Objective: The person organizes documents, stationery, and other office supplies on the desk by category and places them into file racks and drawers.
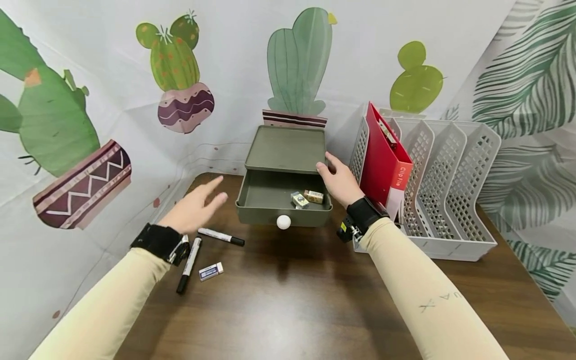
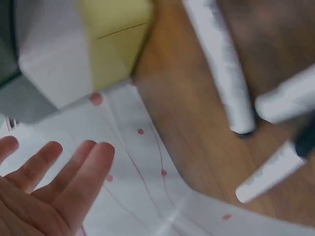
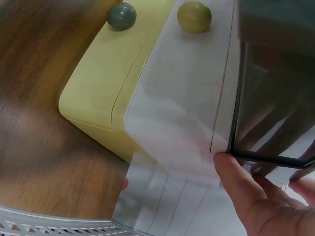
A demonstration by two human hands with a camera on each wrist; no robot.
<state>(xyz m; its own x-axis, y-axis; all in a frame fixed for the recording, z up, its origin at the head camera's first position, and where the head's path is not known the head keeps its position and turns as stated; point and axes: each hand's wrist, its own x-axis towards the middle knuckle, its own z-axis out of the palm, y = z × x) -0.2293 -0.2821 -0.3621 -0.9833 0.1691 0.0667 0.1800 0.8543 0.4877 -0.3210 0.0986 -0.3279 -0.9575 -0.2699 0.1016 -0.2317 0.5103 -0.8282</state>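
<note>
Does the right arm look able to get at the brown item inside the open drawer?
Probably yes: the drawer is pulled out, its front section uncovered, and the right grip is just beside it, with nothing visible blocking the brown item.

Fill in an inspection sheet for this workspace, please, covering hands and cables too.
Surface: brown wood-look table.
Job's things: drawer unit; its open drawer holds two small items.
Clutter: white markers, eraser.
Left fingers: outstretched, holding nothing.
Right fingers: at the unit's edge, seemingly touching.
Cables: nothing seen.
Surroundings: cactus-print cloth; grey rack holding a red clip file.
</note>
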